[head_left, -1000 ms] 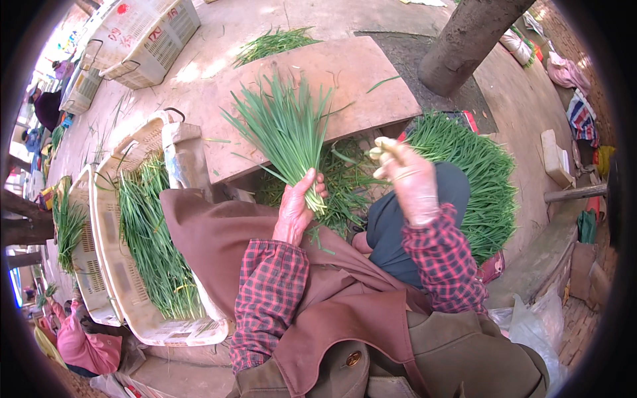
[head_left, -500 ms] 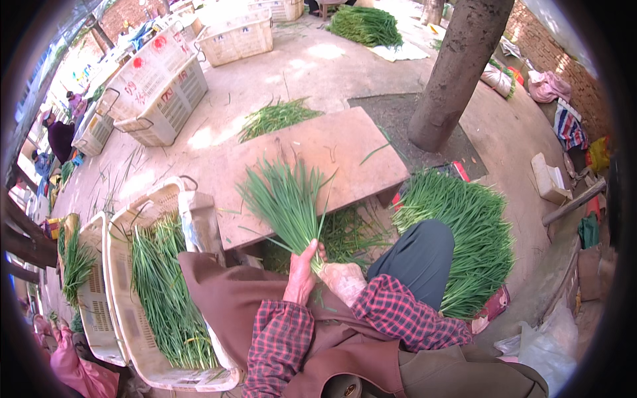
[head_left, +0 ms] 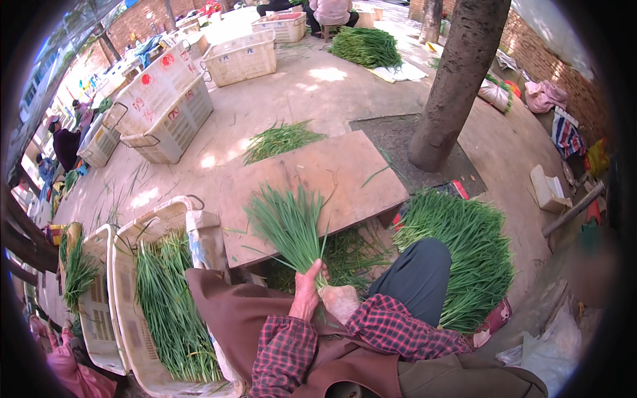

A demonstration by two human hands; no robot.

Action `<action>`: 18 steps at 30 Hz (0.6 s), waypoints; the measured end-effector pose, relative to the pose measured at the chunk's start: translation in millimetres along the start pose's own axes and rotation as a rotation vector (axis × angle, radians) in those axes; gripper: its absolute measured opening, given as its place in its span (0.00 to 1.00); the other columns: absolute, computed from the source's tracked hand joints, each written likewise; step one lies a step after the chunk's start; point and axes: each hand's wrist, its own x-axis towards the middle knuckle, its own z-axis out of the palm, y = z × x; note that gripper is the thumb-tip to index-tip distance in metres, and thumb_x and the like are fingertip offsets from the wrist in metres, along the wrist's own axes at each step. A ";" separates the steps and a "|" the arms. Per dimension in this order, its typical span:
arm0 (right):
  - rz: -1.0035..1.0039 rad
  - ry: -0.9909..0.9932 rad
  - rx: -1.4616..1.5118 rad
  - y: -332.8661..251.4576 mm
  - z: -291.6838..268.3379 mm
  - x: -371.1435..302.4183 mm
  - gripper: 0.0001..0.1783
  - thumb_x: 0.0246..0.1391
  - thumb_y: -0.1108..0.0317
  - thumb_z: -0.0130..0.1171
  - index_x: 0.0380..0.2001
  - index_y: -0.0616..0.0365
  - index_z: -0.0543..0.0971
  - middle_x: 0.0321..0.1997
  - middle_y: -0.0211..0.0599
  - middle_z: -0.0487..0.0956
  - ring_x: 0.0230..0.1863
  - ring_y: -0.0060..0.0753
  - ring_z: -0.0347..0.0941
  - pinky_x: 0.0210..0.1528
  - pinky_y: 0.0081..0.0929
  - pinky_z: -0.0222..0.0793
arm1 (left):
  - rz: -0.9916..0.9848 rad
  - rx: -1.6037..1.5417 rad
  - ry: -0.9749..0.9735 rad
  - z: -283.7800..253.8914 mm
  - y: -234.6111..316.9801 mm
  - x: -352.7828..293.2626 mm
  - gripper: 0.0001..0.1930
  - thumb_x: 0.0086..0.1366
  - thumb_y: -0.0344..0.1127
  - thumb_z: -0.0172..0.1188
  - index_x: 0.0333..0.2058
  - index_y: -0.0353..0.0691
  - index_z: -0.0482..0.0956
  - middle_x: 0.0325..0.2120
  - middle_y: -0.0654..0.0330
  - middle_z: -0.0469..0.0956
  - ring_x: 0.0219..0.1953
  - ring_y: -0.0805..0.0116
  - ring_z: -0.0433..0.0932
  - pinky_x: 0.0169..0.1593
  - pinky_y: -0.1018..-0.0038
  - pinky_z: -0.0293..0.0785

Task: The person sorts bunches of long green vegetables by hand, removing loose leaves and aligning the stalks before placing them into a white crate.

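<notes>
A bunch of green chives (head_left: 292, 222) fans out toward the low table, its leaf tips over the tabletop. My left hand (head_left: 306, 289) is closed around its lower stems. Against the stem ends, just to the right, my right hand (head_left: 340, 302) is curled; its fingertips are mostly hidden behind its back. Beside my right knee lies a large heap of chives (head_left: 458, 255). On my left, a long white plastic crate (head_left: 123, 278) holds more chives laid lengthwise.
The low board table (head_left: 345, 169) stands before me, with loose trimmings (head_left: 282, 141) beyond it. A tree trunk (head_left: 458, 86) rises behind its right side. White crates (head_left: 166, 113) stand far left. Another chive pile (head_left: 365, 46) and seated people are at the back. Plastic bags (head_left: 551, 348) lie lower right.
The view has tilted up a little, so the scene sits lower and seated people show at the back. Both hands stay at the chive bunch, with the right slightly shifted at the stem ends.
</notes>
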 end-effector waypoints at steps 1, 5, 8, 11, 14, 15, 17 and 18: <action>0.010 0.019 0.007 0.3 4.9 2.1 0.05 0.49 0.68 0.58 0.22 0.52 0.80 0.19 0.38 0.79 0.22 0.45 0.79 0.23 0.42 0.72 | -0.002 0.002 0.000 0.0 -1.0 0.5 0.10 0.65 0.34 0.65 0.40 0.40 0.74 0.28 0.62 0.78 0.25 0.72 0.75 0.29 0.74 0.77; -0.098 0.095 0.093 8.6 9.6 -2.8 0.10 0.54 0.64 0.57 0.21 0.52 0.79 0.19 0.40 0.79 0.22 0.47 0.78 0.25 0.43 0.72 | -0.005 0.004 0.003 0.2 -1.8 -1.3 0.09 0.64 0.33 0.65 0.40 0.39 0.75 0.27 0.61 0.78 0.25 0.71 0.77 0.29 0.73 0.78; 0.024 -0.029 0.107 7.9 6.1 -5.2 0.13 0.56 0.60 0.55 0.22 0.52 0.79 0.19 0.42 0.79 0.22 0.48 0.78 0.27 0.45 0.73 | -0.002 -0.005 -0.014 -2.0 -1.8 -1.0 0.09 0.64 0.33 0.65 0.40 0.38 0.76 0.28 0.61 0.78 0.26 0.70 0.78 0.30 0.72 0.78; -0.037 -0.012 0.101 15.2 12.9 -2.7 0.16 0.59 0.57 0.54 0.22 0.52 0.79 0.19 0.41 0.79 0.22 0.49 0.78 0.27 0.47 0.72 | -0.019 -0.024 -0.041 5.5 3.4 -3.1 0.09 0.65 0.33 0.64 0.41 0.40 0.75 0.28 0.62 0.77 0.26 0.72 0.76 0.29 0.73 0.78; -0.127 -0.015 -0.033 15.4 7.1 1.2 0.13 0.63 0.60 0.52 0.26 0.50 0.77 0.18 0.33 0.76 0.21 0.40 0.77 0.23 0.39 0.71 | -0.046 -0.043 -0.072 10.8 8.9 -10.2 0.10 0.66 0.34 0.64 0.42 0.41 0.74 0.29 0.62 0.77 0.25 0.73 0.75 0.29 0.73 0.78; -0.102 -0.033 0.117 13.5 3.3 1.2 0.15 0.63 0.57 0.52 0.26 0.51 0.77 0.18 0.35 0.77 0.21 0.43 0.77 0.25 0.42 0.71 | -0.047 -0.048 -0.084 12.5 14.4 -12.0 0.10 0.66 0.34 0.64 0.43 0.41 0.74 0.29 0.62 0.76 0.25 0.73 0.75 0.29 0.73 0.78; -0.045 -0.082 0.420 8.6 -11.3 -3.3 0.19 0.64 0.53 0.51 0.25 0.52 0.79 0.19 0.39 0.79 0.21 0.49 0.76 0.28 0.47 0.72 | -0.036 -0.033 -0.130 17.6 29.1 -26.7 0.10 0.67 0.34 0.62 0.43 0.41 0.73 0.29 0.62 0.75 0.25 0.75 0.73 0.29 0.74 0.76; 0.096 -0.346 0.618 -5.2 -48.2 2.1 0.17 0.65 0.55 0.51 0.27 0.53 0.79 0.20 0.36 0.79 0.19 0.41 0.76 0.26 0.39 0.74 | -0.054 -0.082 -0.149 16.3 38.5 -36.3 0.10 0.67 0.35 0.62 0.43 0.42 0.72 0.30 0.62 0.75 0.25 0.75 0.72 0.29 0.75 0.74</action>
